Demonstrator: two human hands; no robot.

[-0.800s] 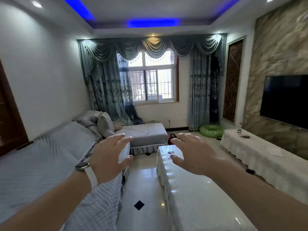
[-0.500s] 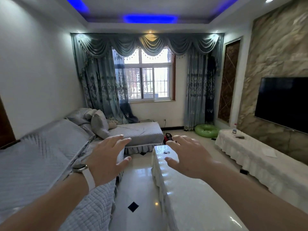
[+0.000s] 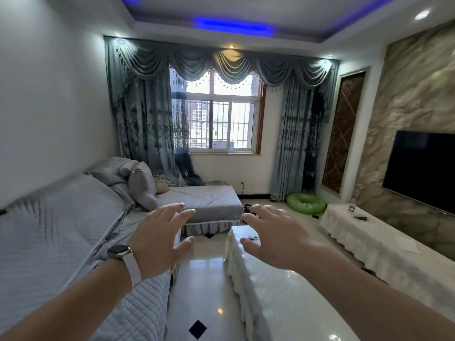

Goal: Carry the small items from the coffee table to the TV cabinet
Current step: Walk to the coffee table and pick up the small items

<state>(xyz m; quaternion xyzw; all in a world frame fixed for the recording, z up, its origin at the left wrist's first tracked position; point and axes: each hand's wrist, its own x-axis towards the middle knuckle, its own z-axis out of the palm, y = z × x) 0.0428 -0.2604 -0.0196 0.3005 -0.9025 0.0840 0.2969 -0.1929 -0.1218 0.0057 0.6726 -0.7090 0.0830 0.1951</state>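
Note:
The coffee table (image 3: pixel 278 299), draped in a glossy white cloth, runs away from me in the centre. Small dark items (image 3: pixel 252 238) lie at its far end, partly hidden by my right thumb. My right hand (image 3: pixel 275 238) hovers above the table with fingers spread and holds nothing. My left hand (image 3: pixel 160 238), with a watch on the wrist, is held out over the sofa edge, fingers apart and empty. The TV cabinet (image 3: pixel 384 244), under a white lace cloth, stands along the right wall and carries a small bottle (image 3: pixel 352 207), a dark remote (image 3: pixel 360 218) and a paper sheet (image 3: pixel 410 247).
A grey quilted sofa (image 3: pixel 61 242) fills the left side, with cushions (image 3: pixel 142 188) at its corner. A tiled aisle (image 3: pixel 204 279) runs between sofa and coffee table. A green inflatable ring (image 3: pixel 306 202) lies on the floor by the curtains. A black TV (image 3: pixel 423 168) hangs on the right wall.
The view has moved forward along the sofa and tilted down slightly. Both hands stay outstretched and empty, now a little closer to the far end of the table.

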